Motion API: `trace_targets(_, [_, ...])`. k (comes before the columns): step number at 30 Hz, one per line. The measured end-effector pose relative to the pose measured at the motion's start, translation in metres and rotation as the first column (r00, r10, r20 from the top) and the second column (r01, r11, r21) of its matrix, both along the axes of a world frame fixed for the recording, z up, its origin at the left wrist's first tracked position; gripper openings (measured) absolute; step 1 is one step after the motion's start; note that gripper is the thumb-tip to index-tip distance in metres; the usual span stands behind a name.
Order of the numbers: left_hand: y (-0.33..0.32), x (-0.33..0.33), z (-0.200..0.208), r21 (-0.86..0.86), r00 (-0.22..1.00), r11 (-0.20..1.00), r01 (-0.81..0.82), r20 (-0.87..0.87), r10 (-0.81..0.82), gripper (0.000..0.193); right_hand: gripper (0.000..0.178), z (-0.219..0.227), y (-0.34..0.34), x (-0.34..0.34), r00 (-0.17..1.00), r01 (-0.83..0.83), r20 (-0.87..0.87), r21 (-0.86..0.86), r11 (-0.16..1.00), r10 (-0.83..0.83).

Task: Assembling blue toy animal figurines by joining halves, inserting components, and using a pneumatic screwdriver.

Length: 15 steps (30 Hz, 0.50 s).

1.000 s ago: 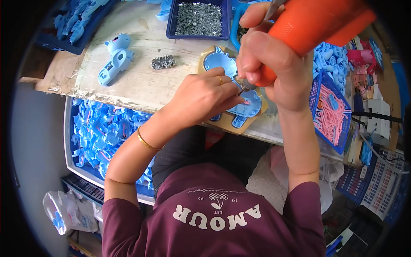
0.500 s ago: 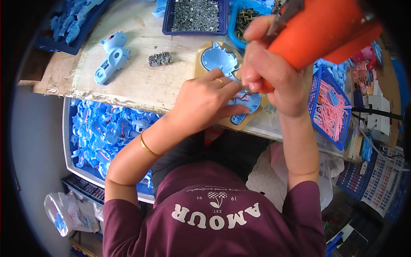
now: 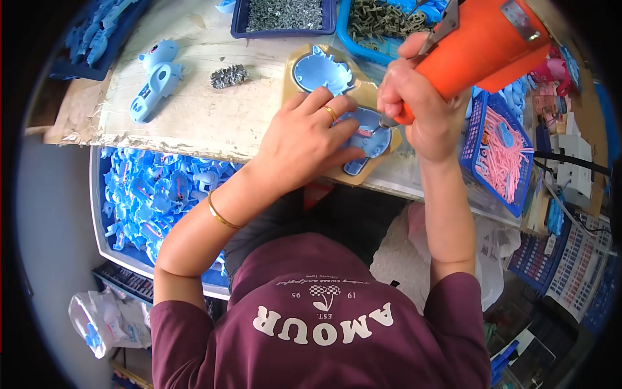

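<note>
Maroon T-shirt (image 3: 317,366): bold white capital lettering (image 3: 350,329) in an arc, upside down in this view, beside a checkered plant motif (image 3: 322,291) flanked by small digits (image 3: 350,295), with tiny script (image 3: 317,281) toward the waist. Orange power screwdriver (image 3: 479,55): silver plate (image 3: 520,19), markings too small to read.

Right hand (image 3: 427,109) grips orange tool (image 3: 483,55); left hand (image 3: 301,139) at blue shell (image 3: 379,143).

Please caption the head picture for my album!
Right hand grips an orange tool over a blue shell, left hand at the shell's edge.
</note>
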<state>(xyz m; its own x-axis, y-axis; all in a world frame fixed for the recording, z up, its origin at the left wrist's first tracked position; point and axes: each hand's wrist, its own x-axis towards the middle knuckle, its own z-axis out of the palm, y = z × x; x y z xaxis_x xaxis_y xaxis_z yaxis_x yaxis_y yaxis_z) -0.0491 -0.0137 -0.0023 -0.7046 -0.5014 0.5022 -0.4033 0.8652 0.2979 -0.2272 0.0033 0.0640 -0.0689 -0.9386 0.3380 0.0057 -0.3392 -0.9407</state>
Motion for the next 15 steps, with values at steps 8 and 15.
trace_targets(8, [-0.001, -0.001, 0.000, -0.033, 1.000, 0.999, -0.009, 0.008, 0.009, 0.028, 0.020, -0.007, 0.002, 0.007, 0.998, 0.059, 0.030, -0.028, 0.998, -0.058])
trace_targets(15, [0.004, 0.004, -0.002, -0.057, 1.000, 0.998, 0.010, -0.003, -0.011, 0.029, 0.033, 0.001, -0.006, 0.005, 0.998, -0.025, -0.065, -0.078, 0.997, 0.020])
